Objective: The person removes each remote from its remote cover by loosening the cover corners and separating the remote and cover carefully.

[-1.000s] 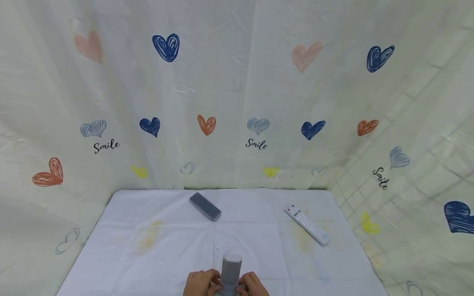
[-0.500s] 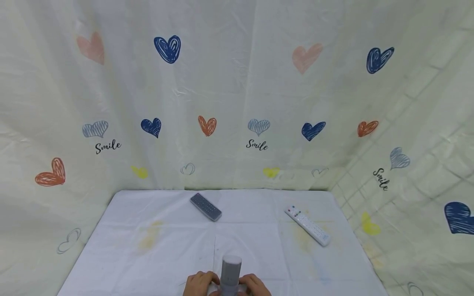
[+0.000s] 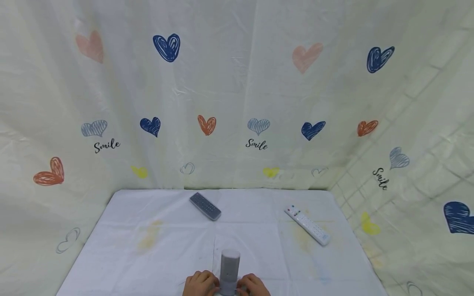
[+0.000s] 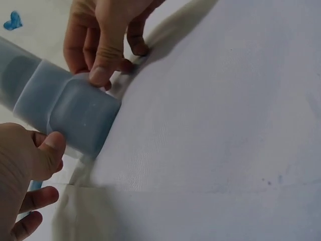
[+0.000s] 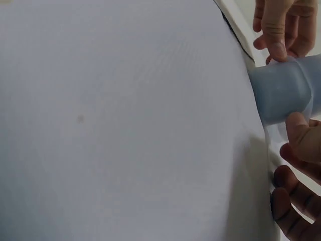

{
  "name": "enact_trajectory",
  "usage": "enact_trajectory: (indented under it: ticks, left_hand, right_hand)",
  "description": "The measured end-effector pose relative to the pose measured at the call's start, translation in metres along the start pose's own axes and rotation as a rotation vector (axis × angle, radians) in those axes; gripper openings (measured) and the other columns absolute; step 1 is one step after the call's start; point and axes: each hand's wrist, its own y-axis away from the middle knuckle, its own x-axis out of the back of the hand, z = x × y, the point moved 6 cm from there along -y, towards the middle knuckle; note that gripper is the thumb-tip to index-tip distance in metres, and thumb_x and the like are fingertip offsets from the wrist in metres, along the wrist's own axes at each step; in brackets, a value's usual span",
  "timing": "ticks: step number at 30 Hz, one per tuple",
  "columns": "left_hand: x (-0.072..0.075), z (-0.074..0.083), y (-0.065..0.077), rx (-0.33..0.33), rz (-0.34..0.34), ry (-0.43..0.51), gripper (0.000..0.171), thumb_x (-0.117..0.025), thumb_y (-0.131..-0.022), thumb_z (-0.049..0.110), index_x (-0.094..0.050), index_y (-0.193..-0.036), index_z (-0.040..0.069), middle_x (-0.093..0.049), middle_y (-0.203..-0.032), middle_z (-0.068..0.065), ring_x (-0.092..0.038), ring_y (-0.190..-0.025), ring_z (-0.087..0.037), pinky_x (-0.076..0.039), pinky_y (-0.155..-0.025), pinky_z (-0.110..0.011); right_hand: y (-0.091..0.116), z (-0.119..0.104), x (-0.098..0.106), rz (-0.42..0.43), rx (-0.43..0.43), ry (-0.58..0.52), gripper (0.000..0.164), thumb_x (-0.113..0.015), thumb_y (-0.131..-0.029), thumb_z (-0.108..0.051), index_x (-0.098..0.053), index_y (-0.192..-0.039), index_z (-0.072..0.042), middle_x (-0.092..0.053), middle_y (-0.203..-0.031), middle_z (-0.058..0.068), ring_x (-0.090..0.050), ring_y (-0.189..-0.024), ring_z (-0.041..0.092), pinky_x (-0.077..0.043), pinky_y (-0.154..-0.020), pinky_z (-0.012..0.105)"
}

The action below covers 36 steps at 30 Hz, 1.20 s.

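A grey-blue, rounded column (image 3: 230,265) with a paler top stands roughly upright at the bottom middle of the head view; its exact kind is unclear. In the left wrist view a thin translucent layer (image 4: 62,95) wraps its lower part, its edge lifting at the sides. My left hand (image 3: 201,283) pinches the layer's edge on the left with thumb and forefinger. On the right, my right hand (image 3: 253,285) pinches the opposite side. The right wrist view shows the right thumb (image 5: 298,128) against the column, with the other fingers loosely bent below.
A dark grey remote control (image 3: 205,206) lies towards the back of the white-covered table (image 3: 163,263). A white remote control (image 3: 307,225) lies at the right. Behind the table hangs a pale curtain (image 3: 229,82) printed with hearts.
The grey-blue column first dipped a little, then came up slightly. Both hands stay beside it; their thumbs and fingers have shifted a little. Both remotes lie where they were.
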Motion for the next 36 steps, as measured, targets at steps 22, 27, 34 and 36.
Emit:
enact_trajectory:
  ticks: [22,27,34,36]
  left_hand:
    - [-0.019,0.000,-0.006,0.147,-0.324,-0.073,0.014,-0.077,-0.078,0.034,-0.066,-0.082,0.027,-0.053,-0.090,0.014,-0.048,-0.084,-0.013,-0.040,-0.063,-0.032]
    - [-0.022,0.000,-0.007,0.180,-0.382,-0.069,0.013,-0.076,-0.081,0.032,-0.066,-0.083,0.023,-0.048,-0.089,0.013,-0.044,-0.085,-0.015,-0.038,-0.064,-0.034]
    - [-0.022,0.002,-0.012,0.200,-0.391,-0.119,0.016,-0.078,-0.077,0.031,-0.066,-0.081,0.021,-0.046,-0.086,0.010,-0.043,-0.085,-0.017,-0.040,-0.065,-0.036]
    - [-0.022,0.002,-0.012,0.191,-0.378,-0.118,0.016,-0.078,-0.076,0.031,-0.067,-0.080,0.020,-0.047,-0.085,0.009,-0.044,-0.084,-0.017,-0.041,-0.064,-0.035]
  right_hand:
    - [0.001,-0.010,-0.002,0.029,0.097,0.158,0.006,-0.075,-0.085,-0.017,-0.073,-0.088,-0.012,-0.050,-0.070,-0.012,-0.033,-0.062,-0.008,-0.031,-0.056,0.011]
    - [0.002,-0.011,-0.004,0.090,0.213,0.222,0.008,-0.077,-0.082,-0.017,-0.075,-0.088,-0.014,-0.048,-0.068,-0.012,-0.031,-0.061,-0.010,-0.026,-0.056,0.005]
    - [-0.006,-0.005,-0.002,-0.076,0.014,0.002,0.012,-0.074,-0.086,-0.022,-0.071,-0.090,-0.011,-0.055,-0.071,-0.008,-0.039,-0.062,-0.006,-0.034,-0.057,0.013]
    - [-0.003,-0.001,-0.002,-0.135,-0.168,-0.100,0.025,-0.072,-0.088,-0.029,-0.068,-0.101,-0.008,-0.056,-0.077,-0.008,-0.040,-0.065,-0.006,-0.036,-0.058,0.017]
